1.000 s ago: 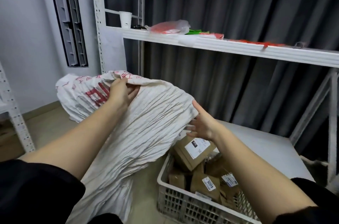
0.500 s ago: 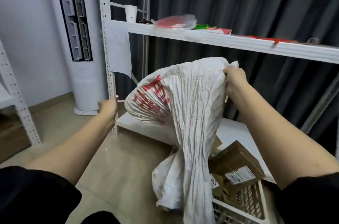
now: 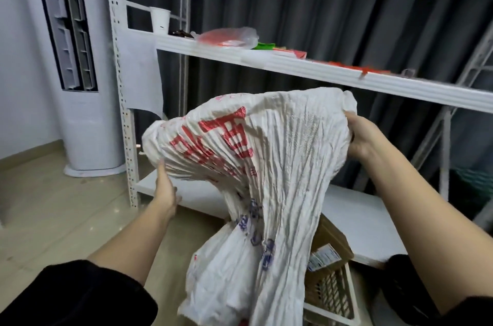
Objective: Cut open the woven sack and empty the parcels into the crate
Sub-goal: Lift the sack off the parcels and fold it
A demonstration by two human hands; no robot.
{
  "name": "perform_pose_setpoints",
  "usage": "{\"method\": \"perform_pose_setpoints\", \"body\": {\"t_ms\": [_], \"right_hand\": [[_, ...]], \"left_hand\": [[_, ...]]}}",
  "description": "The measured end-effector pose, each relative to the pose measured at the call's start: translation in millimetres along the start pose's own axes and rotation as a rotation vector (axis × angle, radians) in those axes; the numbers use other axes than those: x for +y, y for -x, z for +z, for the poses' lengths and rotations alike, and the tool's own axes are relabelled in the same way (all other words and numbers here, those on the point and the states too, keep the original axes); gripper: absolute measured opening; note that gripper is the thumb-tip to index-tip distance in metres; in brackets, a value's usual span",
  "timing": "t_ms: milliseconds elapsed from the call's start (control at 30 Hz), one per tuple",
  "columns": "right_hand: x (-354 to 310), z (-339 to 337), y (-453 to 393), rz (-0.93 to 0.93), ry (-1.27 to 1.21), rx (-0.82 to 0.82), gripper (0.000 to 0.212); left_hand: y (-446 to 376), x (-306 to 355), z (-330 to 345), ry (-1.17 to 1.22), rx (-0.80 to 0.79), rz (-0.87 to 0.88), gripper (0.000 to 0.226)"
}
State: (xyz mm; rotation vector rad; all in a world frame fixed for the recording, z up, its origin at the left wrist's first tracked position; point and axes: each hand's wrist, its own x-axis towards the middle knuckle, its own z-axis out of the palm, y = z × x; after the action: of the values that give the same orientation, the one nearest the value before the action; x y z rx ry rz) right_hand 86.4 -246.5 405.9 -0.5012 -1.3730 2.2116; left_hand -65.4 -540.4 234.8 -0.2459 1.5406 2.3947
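I hold the sack upside down over the crate, its closed bottom end up at chest height and its mouth hanging down into the crate. A second ago my left hand gripped that bottom end while my right steadied the side near the parcels; then the right hand took over the top corner and lifted, and the left let go and swung out toward the shelf post. Now the left has come back in under the sack's bulging left side. Its fingers look fairly straight, pressing up against the cloth rather than curled round it, though the fabric hides the tips. My right fingers are clamped on the bunched upper right corner.

The sack has gone slack and pleated along its length, with only the lower part still looking lumpy. I judge most of the load is out. One parcel shows in the crate beside the hanging cloth; the rest are hidden behind it.

So the cutting is done and the emptying seems close to finished. What remains, I think, is a shake to free whatever sits in the lower folds, then lifting the sack clear of the crate.
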Motion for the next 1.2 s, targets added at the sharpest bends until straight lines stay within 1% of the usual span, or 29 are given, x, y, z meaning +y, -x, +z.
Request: {"method": "perform_pose_setpoints", "body": {"t_ms": [100,167,200,233,267,300,367,400,433,467,500,533,567,633,700,767,833,867,933,967,1000,1033,1067,1133,1167,1200], "right_hand": [[-1,-12,-4,0.036,0.052,-0.024,0.034],[3,-18,-9,0.007,0.114,0.002,0.047],[6,-20,-12,-0.039,0.146,0.049,0.050],[10,-22,-16,-0.094,0.183,0.107,0.045],[16,-22,-18,-0.133,0.225,0.133,0.040],[23,-22,-18,-0.143,0.288,0.144,0.044],[41,-23,-19,-0.089,0.485,0.127,0.062],[52,-21,-18,-0.045,0.567,0.092,0.073],[63,-19,-18,0.011,0.615,0.041,0.085],[72,-17,-19,0.067,0.614,-0.004,0.097],[83,-12,-21,0.108,0.588,-0.022,0.104],[92,-7,-22,0.117,0.539,-0.018,0.102],[100,0,-24,0.097,0.486,0.005,0.093],[105,10,-29,0.024,0.387,0.065,0.074],[102,15,-33,-0.033,0.318,0.076,0.070],[92,14,-36,-0.136,0.330,0.114,0.066],[78,7,-40,-0.225,0.435,0.141,0.057],[72,3,-40,-0.264,0.536,0.136,0.053],[67,-5,-41,-0.315,0.827,0.187,0.046],[69,-8,-42,-0.333,0.963,0.239,0.041],[71,-9,-41,-0.357,1.052,0.287,0.035],[76,-9,-41,-0.380,1.087,0.335,0.032],[80,-5,-37,-0.372,1.046,0.404,0.031],[87,0,-35,-0.304,0.744,0.534,0.028],[90,1,-37,-0.239,0.571,0.568,0.029],[91,1,-38,-0.166,0.424,0.557,0.033]], "left_hand": [[-13,10,-5,0.058,-0.091,0.065,0.079],[-16,23,-6,0.044,-0.120,0.121,0.066],[-18,30,-5,0.039,-0.100,0.162,0.059],[-17,38,-3,0.046,-0.053,0.203,0.055],[-16,47,-1,0.054,0.017,0.232,0.052],[-12,56,3,0.053,0.100,0.251,0.050],[-1,75,10,0.051,0.215,0.326,0.046],[7,84,14,0.049,0.230,0.366,0.045],[16,94,18,0.059,0.206,0.377,0.046],[20,102,22,0.103,0.135,0.336,0.048],[26,110,23,0.184,0.050,0.267,0.051],[29,117,21,0.253,-0.019,0.225,0.053],[34,123,18,0.310,-0.061,0.220,0.052],[32,134,6,0.303,-0.088,0.251,0.048],[33,143,-10,0.230,-0.104,0.246,0.045],[29,147,-29,0.057,-0.063,0.253,0.034],[17,151,-53,-0.291,0.068,0.321,0.015],[10,152,-62,-0.418,0.088,0.350,0.009],[0,151,-73,-0.556,0.048,0.313,0.035],[-2,150,-74,-0.574,0.031,0.303,0.043],[-2,148,-71,-0.578,0.037,0.310,0.045],[-2,146,-67,-0.555,0.051,0.329,0.044],[-2,144,-61,-0.508,0.069,0.344,0.042],[1,141,-49,-0.399,0.123,0.362,0.041],[1,141,-44,-0.344,0.146,0.360,0.043],[-1,142,-42,-0.296,0.158,0.353,0.045]]}}
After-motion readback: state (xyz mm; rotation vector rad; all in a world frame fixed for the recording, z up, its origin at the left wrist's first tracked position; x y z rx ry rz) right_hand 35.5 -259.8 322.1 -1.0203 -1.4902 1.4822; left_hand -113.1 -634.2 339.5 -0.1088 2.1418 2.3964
